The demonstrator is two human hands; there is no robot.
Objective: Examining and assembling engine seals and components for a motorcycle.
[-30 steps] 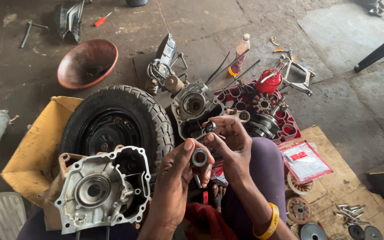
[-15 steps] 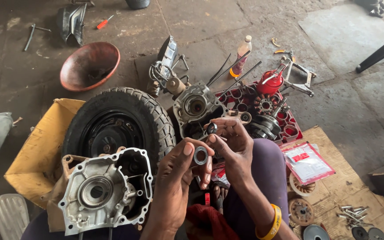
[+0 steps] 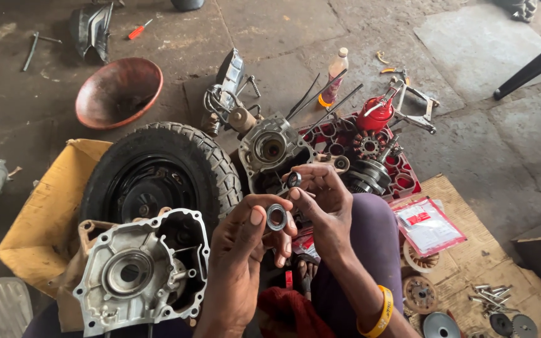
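My left hand (image 3: 240, 258) pinches a small metal bearing ring (image 3: 276, 217) between thumb and fingers, held up in front of me. My right hand (image 3: 320, 201) sits right beside it, fingertips touching the ring, and holds a second small dark round part (image 3: 293, 179) at its fingertips. A yellow band circles my right wrist. Below my left hand lies a silver engine cover (image 3: 139, 269), resting against a small black tyre on its wheel (image 3: 161, 172).
An engine casing (image 3: 270, 149) and a red crate (image 3: 402, 175) with gears and a red oil can (image 3: 376, 112) lie ahead. A rusty bowl (image 3: 118, 92), a plastic bottle (image 3: 335, 75), a red screwdriver (image 3: 139, 29), a plastic parts packet (image 3: 427, 226) and loose bolts (image 3: 493, 293) on cardboard surround me.
The view has shifted slightly downward. My hands stay together on the bearing ring, with only small finger adjustments.
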